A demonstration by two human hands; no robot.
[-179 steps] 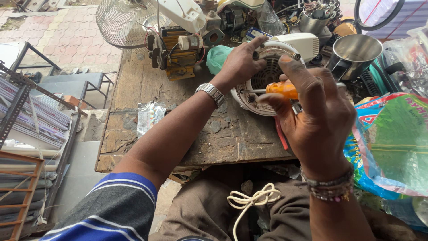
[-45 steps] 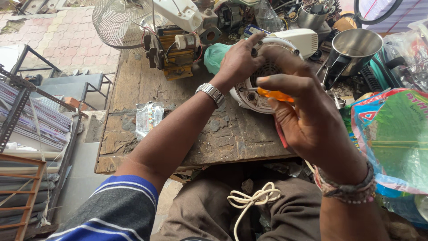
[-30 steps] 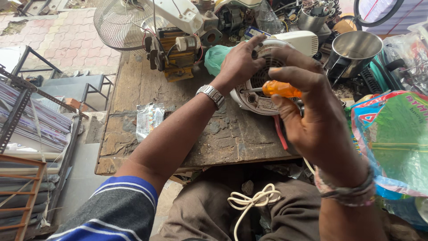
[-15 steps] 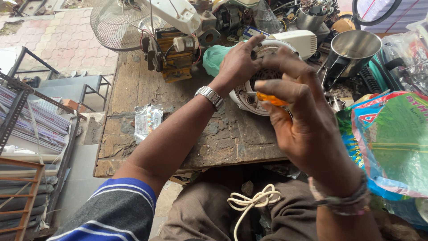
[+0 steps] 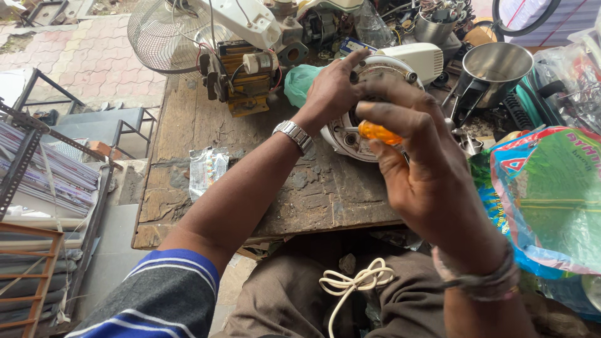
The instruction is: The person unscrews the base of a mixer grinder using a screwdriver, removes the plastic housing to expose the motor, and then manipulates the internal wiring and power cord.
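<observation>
Working: we judge a screw in the round motor housing (image 5: 350,134), frame centre, is being turned.
Left hand (image 5: 332,91): steadying the housing rim.
Right hand (image 5: 426,169): clenched around the orange-handled screwdriver (image 5: 379,133).
Next: we must keep the tip seated.

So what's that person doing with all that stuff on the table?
A person sits at a worn wooden workbench. The left hand steadies a round white motor housing lying flat on it. The right hand holds an orange-handled screwdriver pointed into the housing. A yellow fan motor, a wire fan guard and a steel pot sit behind.
</observation>
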